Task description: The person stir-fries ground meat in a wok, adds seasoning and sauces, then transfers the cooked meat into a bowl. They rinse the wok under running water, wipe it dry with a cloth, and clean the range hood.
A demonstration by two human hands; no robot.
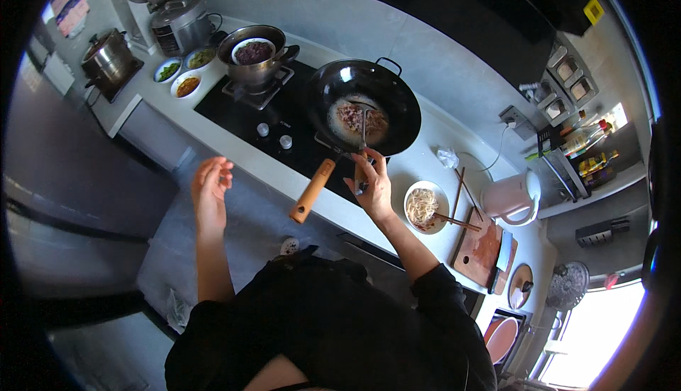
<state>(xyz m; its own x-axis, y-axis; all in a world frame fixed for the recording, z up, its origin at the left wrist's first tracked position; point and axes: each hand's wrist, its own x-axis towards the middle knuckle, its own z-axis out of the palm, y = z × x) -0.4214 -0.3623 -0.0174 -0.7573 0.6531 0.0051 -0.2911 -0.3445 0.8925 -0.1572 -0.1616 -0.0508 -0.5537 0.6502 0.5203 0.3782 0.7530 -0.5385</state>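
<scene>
My right hand [376, 181] is closed around the handle of a metal spatula [364, 125], whose blade rests in chopped food [351, 117] frying in bubbling liquid. The food lies in a black wok [396, 103] on the hob. The wok's wooden handle [314, 191] points towards me, and neither hand is on it. My left hand [211, 181] is raised in front of the counter edge with bent fingers, touching nothing. Right of the wok is a bowl [407, 204] of noodles [423, 206] with chopsticks [456, 222] in it.
A pot [250, 74] holding a bowl of dark food [254, 53] stands on the left burner. Beside it are small bowls [186, 85] of ingredients. At the right are a cutting board [476, 247] bearing a cleaver [501, 258], a kettle [508, 197] and a lid [520, 286].
</scene>
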